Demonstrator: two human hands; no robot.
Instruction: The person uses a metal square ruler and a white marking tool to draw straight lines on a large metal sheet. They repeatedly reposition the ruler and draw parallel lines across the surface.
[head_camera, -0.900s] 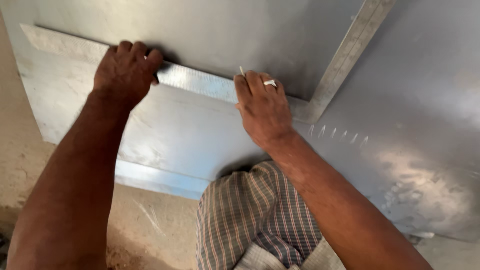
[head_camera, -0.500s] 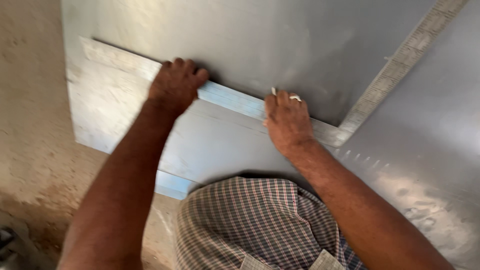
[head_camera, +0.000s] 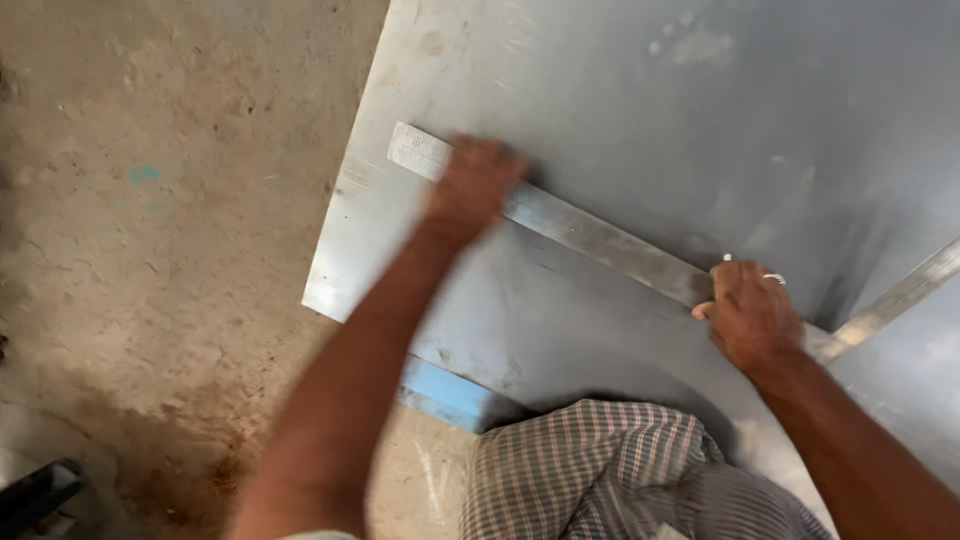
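A long steel square (head_camera: 600, 235) lies slantwise on a large grey metal sheet (head_camera: 640, 90); its second arm (head_camera: 900, 298) runs up to the right edge. My left hand (head_camera: 470, 185), blurred, presses down on the long arm close to its left end. My right hand (head_camera: 750, 315) rests on the same arm near the corner of the square, fingers curled. A thin pale tip (head_camera: 727, 258) sticks out above its fingers; I cannot make out what it belongs to. A ring (head_camera: 775, 278) shows on one finger.
Rough concrete floor (head_camera: 170, 230) lies left of the sheet's edge. A blue strip (head_camera: 440, 392) shows under the sheet's near edge. Checked cloth over my knee (head_camera: 600, 470) fills the bottom middle. A dark object (head_camera: 40, 490) sits at the bottom left.
The view has swung left, bringing the sheet's left edge and the floor into sight. My left hand has slid toward the square's left end. My right hand stays by the corner.
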